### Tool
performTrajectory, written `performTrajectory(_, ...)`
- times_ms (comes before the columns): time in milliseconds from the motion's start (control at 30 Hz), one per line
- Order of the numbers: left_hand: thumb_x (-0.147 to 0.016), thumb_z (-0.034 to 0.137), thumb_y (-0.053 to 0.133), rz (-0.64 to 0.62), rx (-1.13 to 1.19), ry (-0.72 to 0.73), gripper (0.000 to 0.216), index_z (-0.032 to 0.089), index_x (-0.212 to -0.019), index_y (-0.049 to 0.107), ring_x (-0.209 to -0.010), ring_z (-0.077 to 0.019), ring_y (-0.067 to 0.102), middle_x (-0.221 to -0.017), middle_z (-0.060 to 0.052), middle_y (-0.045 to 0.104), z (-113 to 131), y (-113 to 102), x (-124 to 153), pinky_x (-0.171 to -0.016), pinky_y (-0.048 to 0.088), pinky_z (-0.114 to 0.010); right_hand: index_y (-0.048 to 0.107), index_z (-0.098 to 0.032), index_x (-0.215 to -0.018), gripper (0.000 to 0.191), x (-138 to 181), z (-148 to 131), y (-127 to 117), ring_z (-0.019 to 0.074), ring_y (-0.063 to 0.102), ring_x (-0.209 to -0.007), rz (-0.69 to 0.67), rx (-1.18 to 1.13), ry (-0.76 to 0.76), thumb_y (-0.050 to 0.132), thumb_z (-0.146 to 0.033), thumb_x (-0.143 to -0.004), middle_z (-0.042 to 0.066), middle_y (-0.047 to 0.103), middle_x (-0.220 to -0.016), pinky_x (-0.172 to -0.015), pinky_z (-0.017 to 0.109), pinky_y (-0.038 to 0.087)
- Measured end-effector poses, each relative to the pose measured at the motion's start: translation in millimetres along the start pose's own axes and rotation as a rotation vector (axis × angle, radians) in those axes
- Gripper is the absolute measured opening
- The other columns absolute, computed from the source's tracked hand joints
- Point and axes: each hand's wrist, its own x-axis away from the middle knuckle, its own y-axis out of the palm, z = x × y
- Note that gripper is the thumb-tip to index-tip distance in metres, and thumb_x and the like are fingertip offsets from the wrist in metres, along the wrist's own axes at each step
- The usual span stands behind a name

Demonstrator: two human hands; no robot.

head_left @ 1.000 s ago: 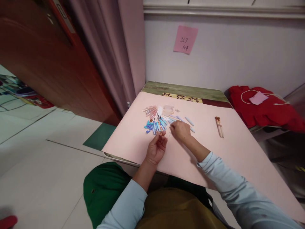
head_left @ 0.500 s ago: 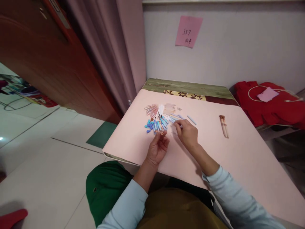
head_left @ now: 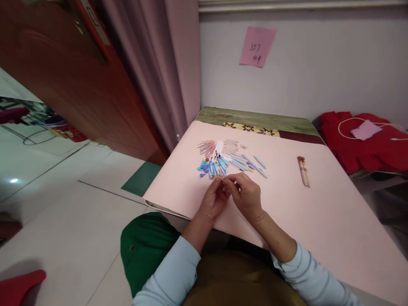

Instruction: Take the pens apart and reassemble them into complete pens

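Note:
My left hand (head_left: 214, 200) is closed in a pinch above the front of the table, holding a small tan pen part (head_left: 222, 179). Against its fingertips presses my right hand (head_left: 247, 196), also closed; what its fingers grip is hidden. Just beyond the hands lie blue printed pen barrels (head_left: 211, 169), with small blue pieces (head_left: 203, 168) to their left. White refills with black tips (head_left: 218, 148) fan out behind, between pinkish clear tubes (head_left: 207, 147) and pale clear tubes (head_left: 231, 146). Pale blue and lavender pen barrels (head_left: 239, 163) spread to the right.
Two pens with brown tops (head_left: 304, 172) lie together on the right of the pink-covered table (head_left: 325, 221). Red cloth (head_left: 344, 144) with a white cable is beyond the right edge. A green stool cover (head_left: 146, 246) stands by the near left edge.
My right hand has moved left and down to meet my left hand at the fingertips. The view has shifted slightly; the laid-out pen parts look unmoved.

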Motion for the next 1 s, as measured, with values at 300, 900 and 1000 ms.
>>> performTrajectory(300,-0.081,0.018,0.07,0.024,-0.047,-0.038,0.008,0.012,-0.082,0.064,-0.055,-0.0063,0.055,-0.068,0.001,0.063,1.7,1.0,6.5,-0.056,0.048,-0.018,0.063,-0.019,-0.081,0.029,-2.9,-5.7,8.4,0.0149,0.061,-0.053,-0.12,-0.645,0.546,0.072,-0.046,-0.075,0.0,0.064,-0.064,-0.05,0.025,0.049)
performTrajectory(900,-0.098,0.013,0.041,0.016,0.025,0.026,0.022,0.011,-0.087,0.06,-0.059,-0.0035,0.058,-0.082,-0.003,0.065,7.6,5.0,6.2,-0.061,0.055,-0.015,0.072,-0.025,-0.078,0.021,-15.1,76.7,-45.6,0.018,0.06,-0.07,-0.063,0.31,0.56,0.055,-0.037,-0.081,0.001,0.071,-0.08,-0.06,0.027,0.036)
performTrajectory(1000,-0.098,0.013,0.04,0.054,0.022,0.02,0.022,0.01,-0.09,0.06,-0.059,-0.0033,0.057,-0.083,-0.004,0.066,8.5,5.6,5.2,-0.061,0.055,-0.015,0.073,-0.027,-0.079,0.021,-16.0,75.4,-42.3,0.0172,0.06,-0.072,-0.161,0.37,0.532,0.054,-0.035,-0.082,0.0,0.071,-0.084,-0.06,0.026,0.035)
